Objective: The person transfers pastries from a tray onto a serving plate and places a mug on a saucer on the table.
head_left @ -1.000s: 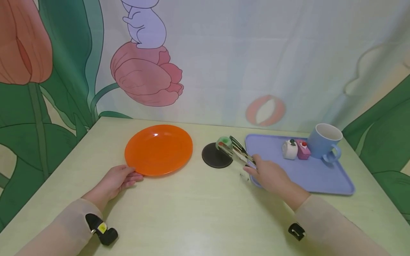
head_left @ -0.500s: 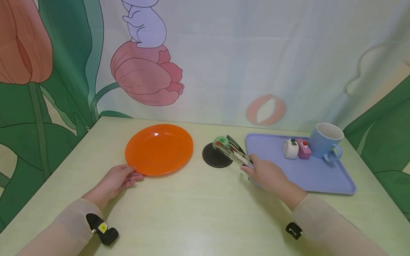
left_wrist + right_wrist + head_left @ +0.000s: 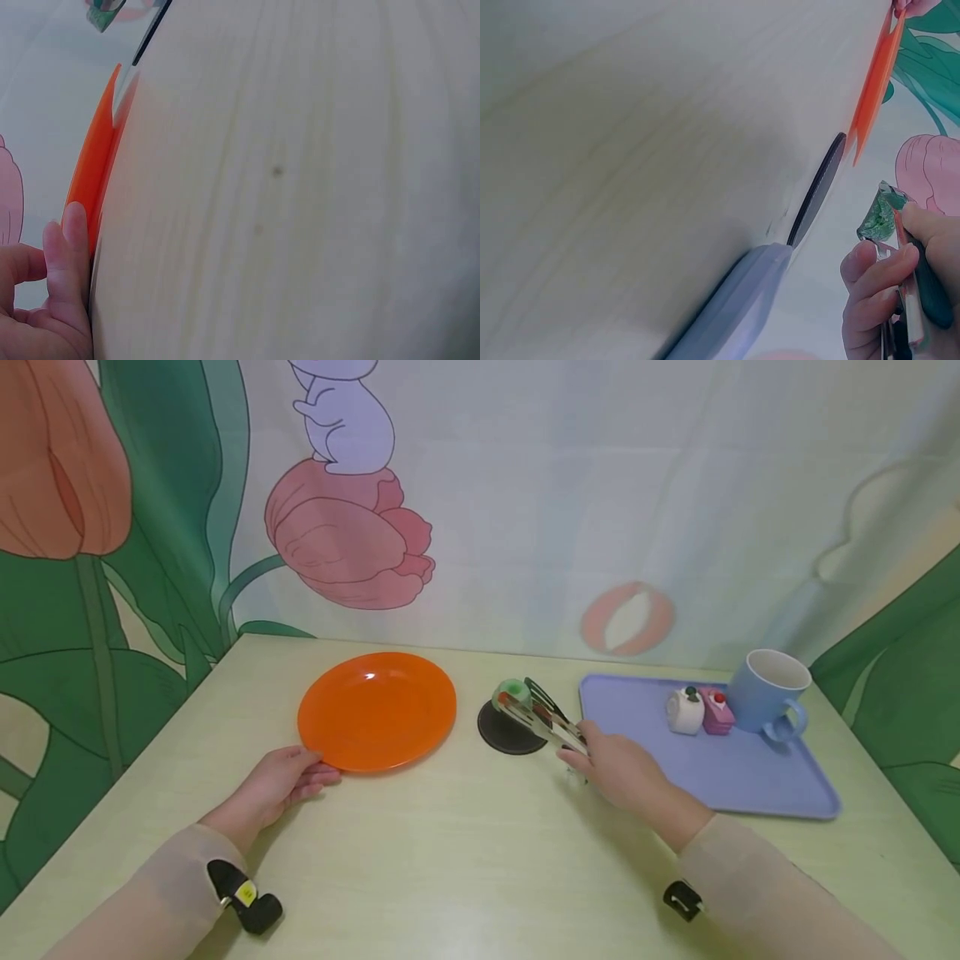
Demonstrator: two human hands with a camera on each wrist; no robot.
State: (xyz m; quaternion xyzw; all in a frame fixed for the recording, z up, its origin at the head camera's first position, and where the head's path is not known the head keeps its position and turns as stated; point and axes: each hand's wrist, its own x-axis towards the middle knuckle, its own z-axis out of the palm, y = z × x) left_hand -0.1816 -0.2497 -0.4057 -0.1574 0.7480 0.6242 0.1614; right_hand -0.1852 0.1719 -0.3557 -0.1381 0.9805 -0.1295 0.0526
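My right fingers [image 3: 885,270] are clamped on metal tongs [image 3: 534,718] holding a green ring [image 3: 512,690] over the black disc [image 3: 512,738]. My left fingers [image 3: 67,277] pinch the glossy orange plate [image 3: 377,712]; the lavender tray [image 3: 626,702] carries mug [image 3: 761,697] and cakes [image 3: 686,714].

Glossy plastic plate [image 3: 377,714], metal tongs [image 3: 531,719], matt coaster [image 3: 506,738]

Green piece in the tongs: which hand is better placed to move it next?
Right, most likely: the right hand grips the tongs, whose tips hold the green piece clear of the black disc. The left hand is farther off, touching the orange plate.
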